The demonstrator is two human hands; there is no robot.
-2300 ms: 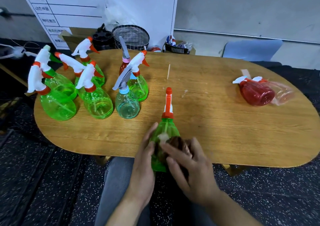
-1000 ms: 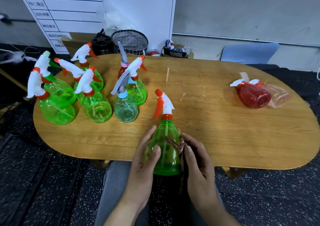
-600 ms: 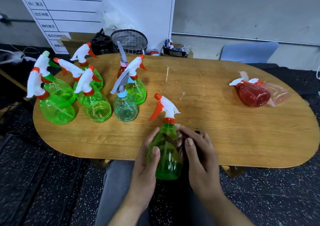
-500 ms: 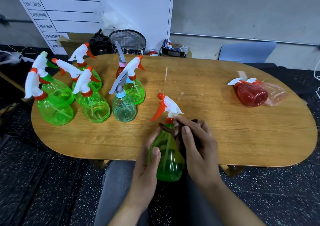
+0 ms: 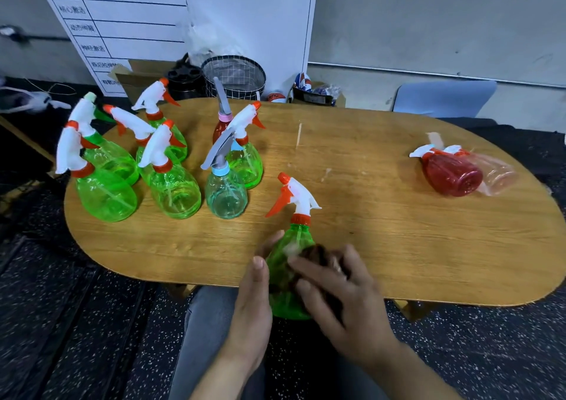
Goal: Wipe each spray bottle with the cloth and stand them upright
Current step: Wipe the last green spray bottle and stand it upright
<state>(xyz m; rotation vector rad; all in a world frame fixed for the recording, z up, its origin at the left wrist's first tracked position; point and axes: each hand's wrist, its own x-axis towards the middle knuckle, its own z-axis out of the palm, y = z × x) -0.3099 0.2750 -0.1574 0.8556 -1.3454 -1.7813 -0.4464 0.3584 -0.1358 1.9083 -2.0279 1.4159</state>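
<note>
We hold the green spray bottle (image 5: 288, 265) over the near table (image 5: 398, 246) edge, our left hand (image 5: 252, 304) curled round its left flank, thumb up along the side; our right hand (image 5: 343, 295) presses the dark cloth (image 5: 318, 254) against its right shoulder, fingers spread over it. The view is blurred there, so how firmly the cloth is pinched we cannot tell. Its base hangs off the edge toward our lap; if the left grip slackens mid-rub, we judge the smooth plastic could slip and drop to the floor. The orange trigger (image 5: 277, 203) points away from our left hand toward the pale blue bottle (image 5: 226, 197); setting ours down carelessly there might topple the standing group. Far off beyond our right hand, the red bottle (image 5: 450, 174) lies on its side, unwiped so far as we can judge.
</note>
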